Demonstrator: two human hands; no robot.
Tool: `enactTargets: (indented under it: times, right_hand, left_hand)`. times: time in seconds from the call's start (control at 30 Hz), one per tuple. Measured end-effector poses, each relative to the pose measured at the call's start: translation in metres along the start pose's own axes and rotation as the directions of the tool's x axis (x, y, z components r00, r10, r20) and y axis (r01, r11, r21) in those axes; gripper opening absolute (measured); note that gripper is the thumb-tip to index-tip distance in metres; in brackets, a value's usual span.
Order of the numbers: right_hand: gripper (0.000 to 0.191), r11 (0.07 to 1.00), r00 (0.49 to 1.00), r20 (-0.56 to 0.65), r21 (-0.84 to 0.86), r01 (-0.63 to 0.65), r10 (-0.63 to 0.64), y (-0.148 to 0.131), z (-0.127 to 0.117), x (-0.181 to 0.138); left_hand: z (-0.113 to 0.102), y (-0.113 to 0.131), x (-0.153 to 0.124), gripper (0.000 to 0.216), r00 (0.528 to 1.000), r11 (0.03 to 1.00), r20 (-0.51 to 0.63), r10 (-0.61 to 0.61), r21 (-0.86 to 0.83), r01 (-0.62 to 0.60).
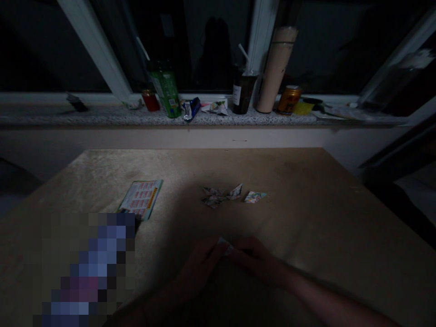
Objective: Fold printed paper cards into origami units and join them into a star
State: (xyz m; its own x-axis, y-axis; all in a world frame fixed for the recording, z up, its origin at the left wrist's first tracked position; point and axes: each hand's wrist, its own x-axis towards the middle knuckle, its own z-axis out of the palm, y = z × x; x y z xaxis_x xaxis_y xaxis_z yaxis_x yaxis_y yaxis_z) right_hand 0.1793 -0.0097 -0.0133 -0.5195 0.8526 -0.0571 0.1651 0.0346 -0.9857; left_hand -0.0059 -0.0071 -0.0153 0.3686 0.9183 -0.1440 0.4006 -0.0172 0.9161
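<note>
On the left, a printed card lies on the worktop; now the left hand, its grip pinched on a small folded paper between both hands; beyond it, folded paper pieces lie loosely grouped; and here's the right hand, grip closed on that same small paper.

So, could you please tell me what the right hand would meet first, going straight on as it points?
The right hand would probably meet the left hand first, just past the folded paper between them; depth is unclear.
</note>
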Motion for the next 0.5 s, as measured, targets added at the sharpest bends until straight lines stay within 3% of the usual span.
enactTargets:
  times: [0.13,0.5]
  right_hand:
    - [0.048,0.998,0.993,-0.114,-0.059,0.012,-0.019,0.004,0.001,0.000]
    - [0.047,0.999,0.992,-0.124,-0.042,0.030,-0.035,0.003,0.002,0.000]
  left_hand:
    - [-0.001,0.005,0.001,0.031,0.999,1.000,-0.021,-0.027,-0.005,0.027]
    - [-0.003,0.010,0.003,0.032,0.991,0.978,0.050,-0.121,-0.165,0.128]
